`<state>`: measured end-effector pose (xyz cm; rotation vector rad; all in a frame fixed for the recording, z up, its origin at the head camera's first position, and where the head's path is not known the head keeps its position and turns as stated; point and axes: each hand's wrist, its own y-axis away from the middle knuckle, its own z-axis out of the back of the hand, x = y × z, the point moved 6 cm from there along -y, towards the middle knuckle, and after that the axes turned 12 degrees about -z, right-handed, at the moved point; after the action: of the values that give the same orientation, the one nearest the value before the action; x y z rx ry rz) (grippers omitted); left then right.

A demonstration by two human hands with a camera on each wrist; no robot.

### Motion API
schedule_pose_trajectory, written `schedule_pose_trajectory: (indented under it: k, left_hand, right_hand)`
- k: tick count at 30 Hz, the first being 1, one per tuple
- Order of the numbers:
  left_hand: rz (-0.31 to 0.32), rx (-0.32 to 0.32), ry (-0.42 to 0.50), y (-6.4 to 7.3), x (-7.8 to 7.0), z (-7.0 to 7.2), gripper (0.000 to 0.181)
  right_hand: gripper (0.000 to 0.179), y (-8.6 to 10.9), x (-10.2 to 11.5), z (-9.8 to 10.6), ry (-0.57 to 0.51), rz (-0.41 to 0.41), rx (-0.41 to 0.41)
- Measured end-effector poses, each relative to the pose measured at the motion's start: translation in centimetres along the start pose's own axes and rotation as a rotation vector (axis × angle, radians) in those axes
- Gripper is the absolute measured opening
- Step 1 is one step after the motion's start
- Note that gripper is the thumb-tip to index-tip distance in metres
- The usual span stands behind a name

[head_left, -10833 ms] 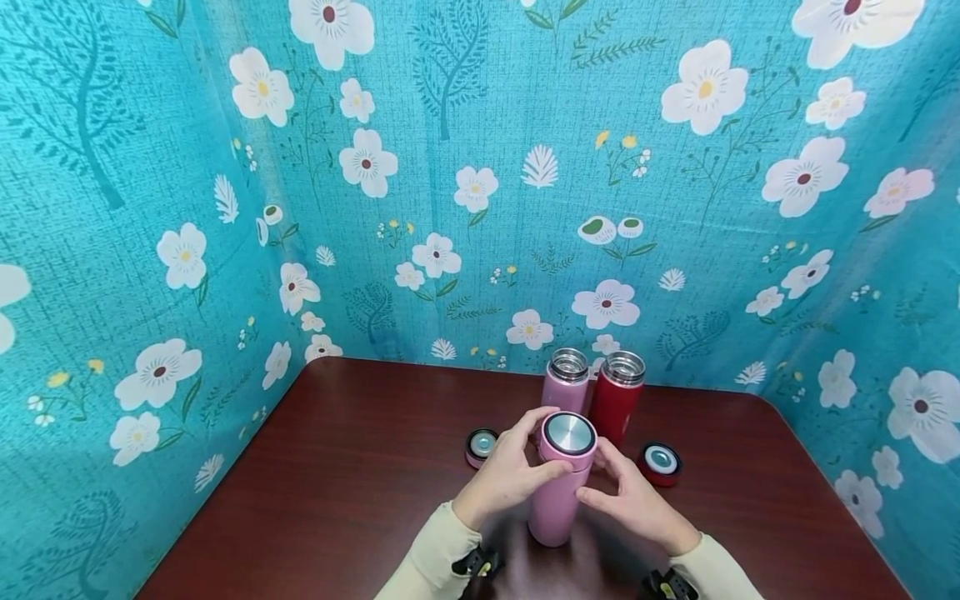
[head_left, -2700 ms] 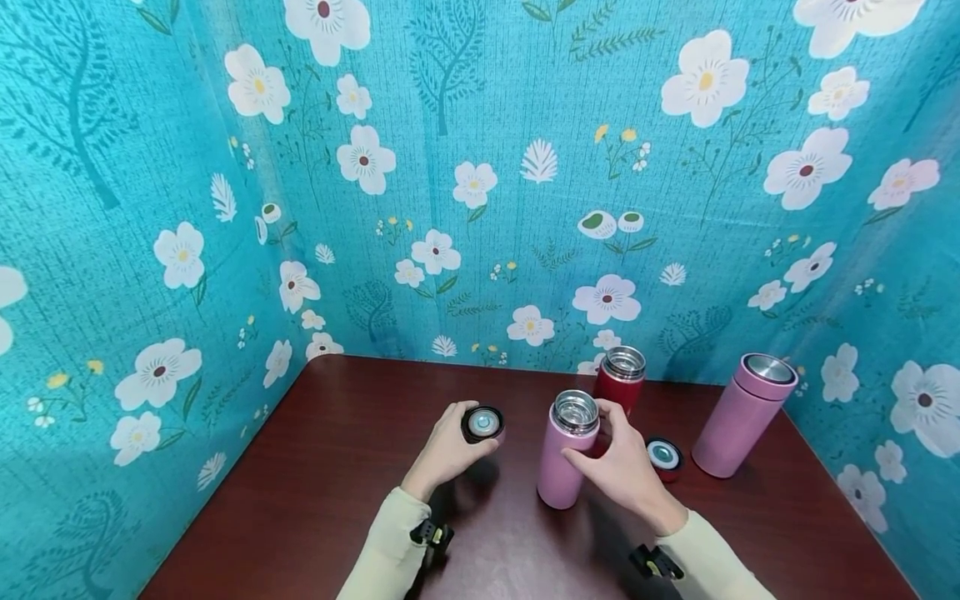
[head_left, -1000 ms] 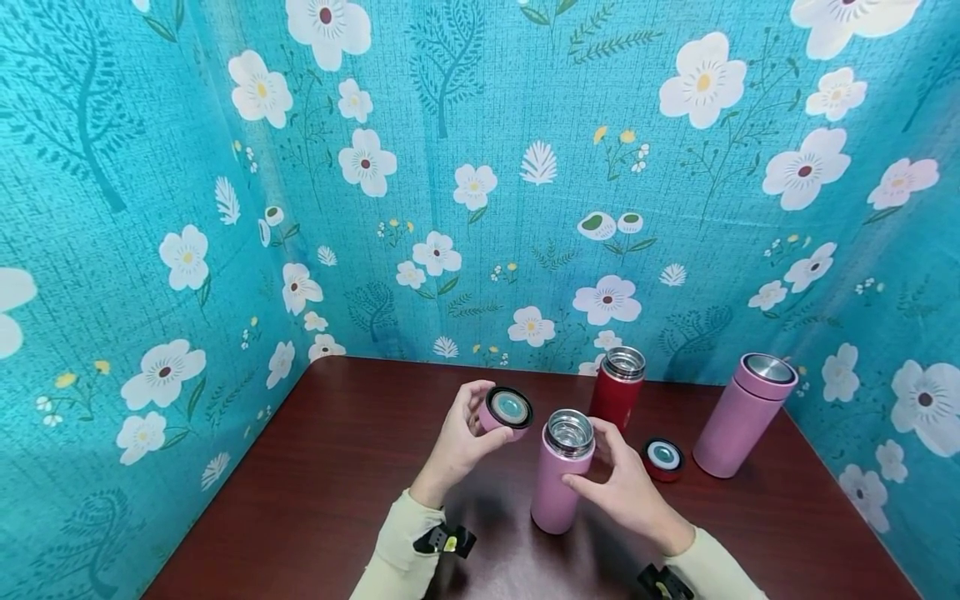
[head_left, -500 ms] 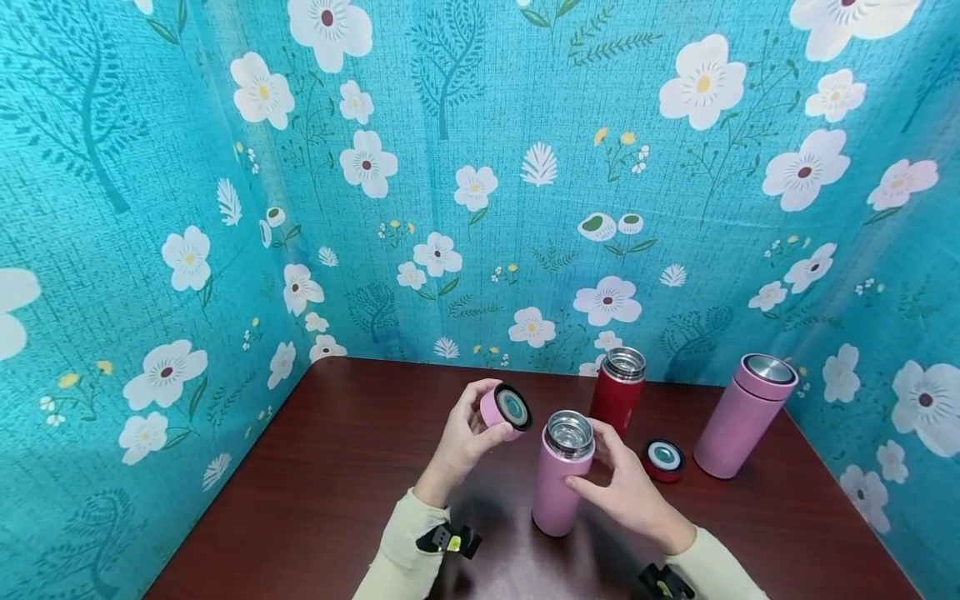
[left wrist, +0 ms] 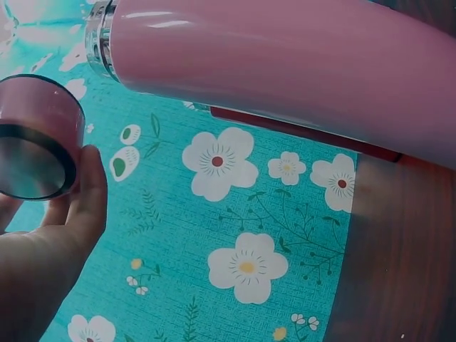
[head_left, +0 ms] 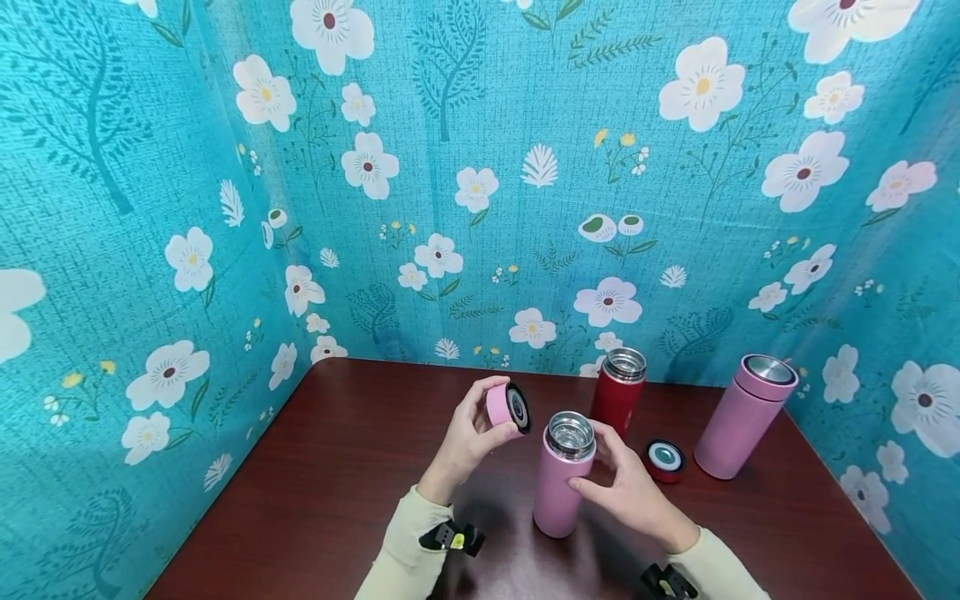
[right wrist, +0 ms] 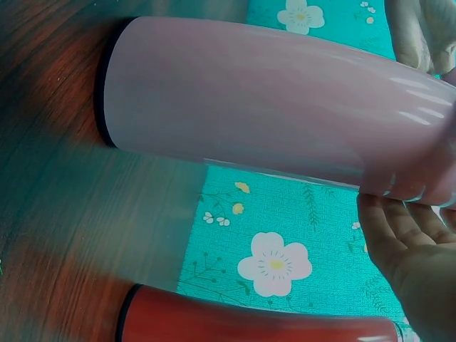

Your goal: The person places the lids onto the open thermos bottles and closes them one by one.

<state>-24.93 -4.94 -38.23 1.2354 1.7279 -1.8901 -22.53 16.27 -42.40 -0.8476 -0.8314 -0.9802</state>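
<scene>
My left hand pinches a pink flask lid, tipped on its side so its dark-rimmed underside faces right. The same lid shows at the left of the left wrist view, between thumb and fingers. An uncapped pink thermos flask stands upright on the table, its steel mouth bare. My right hand grips this flask near its top, thumb at the front and fingers behind. In the right wrist view the fingers of the right hand lie against the pink flask. Lid and flask mouth are a small gap apart.
Behind the right hand stands an open red flask. Its lid lies underside up beside it. A capped pink flask stands farther right. The dark wooden table meets a flowered blue curtain at the back.
Earlier both hands held the capped pink flask, which now stands at the right. The left hand has lifted the other pink lid from the table towards the open flask and turned it sideways.
</scene>
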Motion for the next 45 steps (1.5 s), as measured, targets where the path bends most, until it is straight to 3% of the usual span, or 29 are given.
schedule_pose_trajectory:
  k: [7,14,21,29,39,45]
  left_hand:
    - [0.040,-0.009,0.006,-0.2,0.0,-0.2,0.072]
    - [0.092,-0.005,-0.060,-0.2,0.4,-0.4,0.073]
    - [0.073,0.008,-0.076,-0.4,0.4,-0.6,0.073]
    - [0.036,0.042,-0.014,-0.6,0.0,-1.1,0.075]
    - [0.029,0.087,-0.063,-0.7,-0.3,-1.5,0.068]
    - [0.013,0.143,-0.098,-0.9,-1.1,-2.7,0.070]
  right_hand:
    - [0.072,0.0,-0.1,0.0,-0.023,0.011,0.001]
    - [0.073,-0.1,-0.6,0.0,-0.012,-0.004,0.004]
    - [0.072,-0.1,-0.6,0.0,0.010,0.000,-0.003]
    - [0.071,0.0,-0.6,0.1,-0.019,-0.030,-0.004]
    - [0.063,0.2,-0.6,0.3,-0.049,-0.035,0.085]
    - [0.061,0.3,-0.4,0.5,-0.085,-0.040,0.126]
